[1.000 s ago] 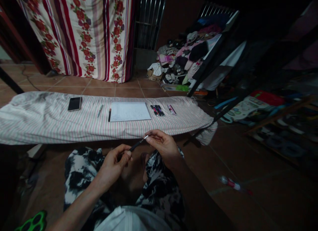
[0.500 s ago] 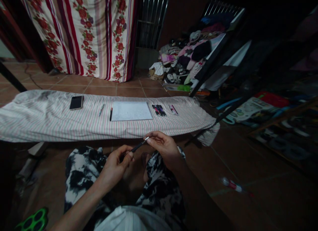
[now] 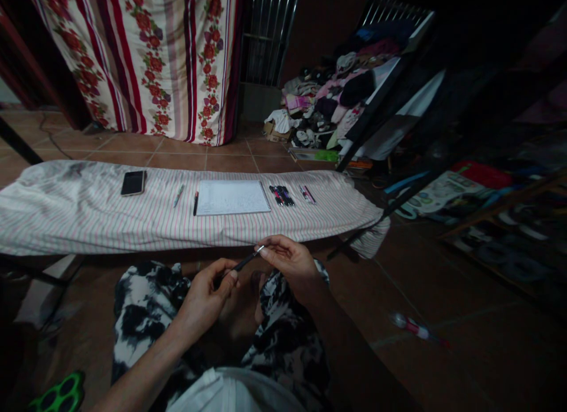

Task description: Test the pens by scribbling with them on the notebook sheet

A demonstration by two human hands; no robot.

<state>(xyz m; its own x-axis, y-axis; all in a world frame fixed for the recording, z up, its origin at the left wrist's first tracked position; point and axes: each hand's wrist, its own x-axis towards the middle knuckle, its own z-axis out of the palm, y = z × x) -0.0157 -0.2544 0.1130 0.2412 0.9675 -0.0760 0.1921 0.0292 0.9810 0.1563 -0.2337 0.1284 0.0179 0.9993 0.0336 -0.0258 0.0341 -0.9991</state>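
Above my lap, my left hand [image 3: 211, 288] is closed around the dark barrel of a slim pen [image 3: 246, 261]. At the pen's silvery end, the thumb and fingers of my right hand [image 3: 290, 261] pinch it. Beyond my hands lies a spiral notebook [image 3: 233, 197] with writing on its page, flat on a striped cloth [image 3: 230, 230]. A black pen [image 3: 195, 203] rests along the notebook's left side, and a light-coloured pen [image 3: 178, 195] lies farther left. To the right are a row of several dark pens [image 3: 282, 196] and a small group of pinkish pens [image 3: 307, 194].
A phone [image 3: 133, 183] lies at the left of the cloth. Behind hangs a floral curtain [image 3: 172, 63], with a heap of clothes [image 3: 336, 99] to its right. On the tiled floor are a bottle [image 3: 414, 327] at right and a green object [image 3: 62, 393] at lower left.
The view has shifted slightly, so the cloth and the things on it appear a little farther left. Both hands keep nearly the same hold on the pen.
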